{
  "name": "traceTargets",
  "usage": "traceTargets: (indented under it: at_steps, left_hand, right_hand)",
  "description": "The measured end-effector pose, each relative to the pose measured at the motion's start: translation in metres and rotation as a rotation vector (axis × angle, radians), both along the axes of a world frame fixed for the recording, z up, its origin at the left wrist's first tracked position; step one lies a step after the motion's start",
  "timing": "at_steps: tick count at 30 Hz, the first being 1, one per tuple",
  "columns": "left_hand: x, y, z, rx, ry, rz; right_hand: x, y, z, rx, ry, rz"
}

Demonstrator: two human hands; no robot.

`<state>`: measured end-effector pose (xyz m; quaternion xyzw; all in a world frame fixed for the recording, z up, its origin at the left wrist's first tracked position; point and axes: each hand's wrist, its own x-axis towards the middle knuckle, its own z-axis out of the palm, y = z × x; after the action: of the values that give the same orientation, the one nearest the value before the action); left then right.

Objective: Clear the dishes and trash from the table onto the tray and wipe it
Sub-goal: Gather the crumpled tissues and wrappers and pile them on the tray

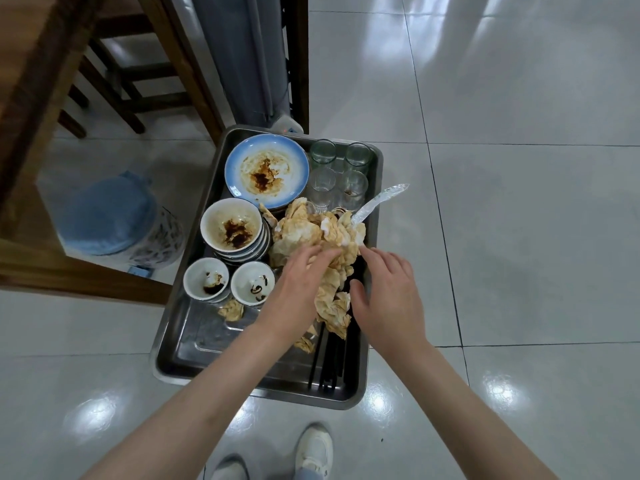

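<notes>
A steel tray (187, 344) holds a dirty blue-rimmed plate (266, 171), a stack of stained bowls (231, 228), two small cups (206, 278), several clear glasses (341, 174), black chopsticks (329, 367) and a clear plastic spoon (379, 200). A heap of crumpled, stained napkins (311, 230) lies in the tray's middle and right. My left hand (298, 289) rests on the heap with its fingers curled into the paper. My right hand (389, 292) hovers at the heap's right side, fingers spread, fingertips touching the napkins. One small napkin wad (231, 310) lies apart near the cups.
The wooden table (24, 109) stands at the left, its edge running beside the tray. Under it sits a bin lined with a blue bag (114, 220), and a wooden chair (117, 77) is behind. Glossy tiled floor surrounds the tray; my white shoes (315, 448) are below.
</notes>
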<state>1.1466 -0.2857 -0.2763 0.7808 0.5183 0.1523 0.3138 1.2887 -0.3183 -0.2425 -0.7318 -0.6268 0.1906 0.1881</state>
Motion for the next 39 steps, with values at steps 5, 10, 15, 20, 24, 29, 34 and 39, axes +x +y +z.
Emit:
traceTargets:
  at_steps: [5, 10, 15, 20, 24, 29, 34, 39]
  left_hand:
    - [-0.009, -0.004, -0.010, -0.036, 0.053, -0.064]
    - [-0.016, -0.006, -0.014, -0.042, 0.181, -0.138]
    - [-0.016, -0.002, -0.013, 0.051, 0.403, -0.172]
    - [-0.019, -0.001, -0.013, 0.084, 0.432, -0.143]
    - [-0.024, -0.002, -0.009, 0.092, 0.468, -0.152]
    - [-0.043, 0.001, 0.015, 0.169, 0.560, -0.084]
    - [-0.076, 0.006, 0.073, 0.215, 0.583, -0.025]
    - [-0.121, -0.011, 0.150, 0.216, 0.544, 0.146]
  right_hand:
    - [0.000, -0.001, -0.005, -0.020, -0.009, 0.008]
    - [-0.002, -0.001, -0.009, -0.032, -0.019, 0.010]
    - [-0.005, -0.001, -0.012, -0.042, -0.039, 0.020]
    - [-0.008, 0.002, -0.010, -0.050, -0.034, 0.037]
    - [-0.009, 0.006, -0.009, -0.064, -0.043, 0.052]
    - [-0.009, 0.005, -0.001, -0.109, -0.102, 0.122]
    - [-0.016, 0.014, 0.040, -0.135, -0.156, 0.211]
    - [-0.042, 0.015, 0.111, -0.124, -0.177, 0.306]
